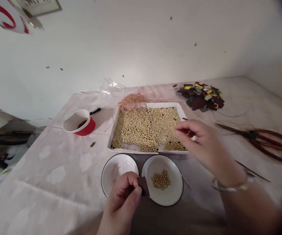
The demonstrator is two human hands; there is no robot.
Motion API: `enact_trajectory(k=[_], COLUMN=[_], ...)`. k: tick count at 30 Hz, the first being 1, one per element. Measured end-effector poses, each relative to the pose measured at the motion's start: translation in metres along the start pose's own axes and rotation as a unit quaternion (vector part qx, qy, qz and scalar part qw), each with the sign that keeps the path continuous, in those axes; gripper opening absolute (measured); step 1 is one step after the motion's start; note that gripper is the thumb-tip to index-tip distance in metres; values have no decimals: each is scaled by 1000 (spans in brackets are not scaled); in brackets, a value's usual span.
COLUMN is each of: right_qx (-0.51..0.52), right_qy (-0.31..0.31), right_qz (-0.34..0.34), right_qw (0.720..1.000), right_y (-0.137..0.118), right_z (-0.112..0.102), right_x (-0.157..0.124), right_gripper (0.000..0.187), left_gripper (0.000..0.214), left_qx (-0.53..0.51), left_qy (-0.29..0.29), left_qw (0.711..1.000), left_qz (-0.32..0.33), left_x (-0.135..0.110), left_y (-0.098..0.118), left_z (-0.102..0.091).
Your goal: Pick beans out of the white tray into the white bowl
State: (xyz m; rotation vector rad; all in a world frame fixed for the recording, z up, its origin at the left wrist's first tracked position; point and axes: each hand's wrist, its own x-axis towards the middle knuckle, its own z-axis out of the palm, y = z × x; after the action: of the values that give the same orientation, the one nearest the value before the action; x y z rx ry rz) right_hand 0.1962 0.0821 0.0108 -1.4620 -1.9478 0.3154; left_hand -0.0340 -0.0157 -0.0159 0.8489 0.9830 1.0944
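Note:
My left hand [123, 202] pinches a small dark brown rectangular piece [143, 185] between thumb and forefinger, over the near rims of two bowls. The right bowl [176, 192], white with a dark rim, holds a small heap of golden beads [161, 179]. Pinkish residue marks the inside of the left bowl [128, 163]. Above the right edge of a white tray [133, 151] full of pale golden beads [145, 127], my right hand [202, 140] has its thumb and fingertips together. Something small and white shows by its fingers; what they hold, if anything, I cannot make out.
A bundle of pinkish cord [132, 102] lies on the tray's back left corner. Left of it stand a red and white cup [85, 127] and a black pen [95, 111]. At the right are a pile of coloured scraps [199, 96] and large scissors [260, 137].

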Motion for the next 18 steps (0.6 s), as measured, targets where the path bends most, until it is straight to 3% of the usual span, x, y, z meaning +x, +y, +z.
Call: enact_trajectory(k=[4,7,11,18], right_qx=[-30,-52,-76,-65], right_qy=[-101,-141,-161,-168], right_qz=[-10,-6,4,18], right_qw=[994,989,984,984], right_y=[16,26,34,40], right_z=[29,38,41,47], right_x=[13,12,9,11], right_gripper=[10,17,26,15], left_gripper=[20,20,19,23], left_qx=[-19,-30,-35,4], left_qy=[-3,-8,-20,-30], left_qw=[1000,999,999,999], left_qz=[6,16,24,36], left_x=[1,2,2,4], left_y=[-3,-6,-7,-4], left_z=[-1,-2,-1,-1])
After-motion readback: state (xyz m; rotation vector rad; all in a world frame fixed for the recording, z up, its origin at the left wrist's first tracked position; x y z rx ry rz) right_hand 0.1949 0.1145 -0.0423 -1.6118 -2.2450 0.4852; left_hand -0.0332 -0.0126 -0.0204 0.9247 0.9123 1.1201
